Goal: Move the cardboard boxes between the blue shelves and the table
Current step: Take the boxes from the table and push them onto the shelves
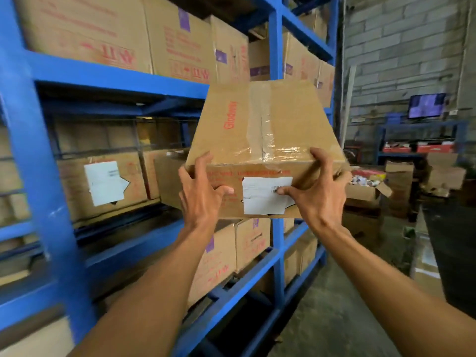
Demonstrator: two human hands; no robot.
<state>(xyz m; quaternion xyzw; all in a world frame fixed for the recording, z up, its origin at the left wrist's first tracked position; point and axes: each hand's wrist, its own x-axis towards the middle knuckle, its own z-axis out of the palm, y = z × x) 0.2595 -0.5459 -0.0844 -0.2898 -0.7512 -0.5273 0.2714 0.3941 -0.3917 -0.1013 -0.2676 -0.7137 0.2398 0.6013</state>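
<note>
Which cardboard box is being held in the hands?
The taped box in the middle: left hand and right hand grip its near edge; the rest are untouched.

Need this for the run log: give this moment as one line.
cardboard box: held in air before blue shelves | left hand: grips near left corner | right hand: grips near right corner | direction: cannot tell

Brown cardboard box (262, 140), red letters on top and front, shiny see-through tape (265, 119), white label (266, 194) with tiny black marks. Left of that box and behind it: bright blue shelves (38, 150), brown stored boxes (177, 47) with red print and little purple patches. Right of that box: grey block wall (401, 47), purple-blue screen (426, 105), red trays (417, 148).
</note>
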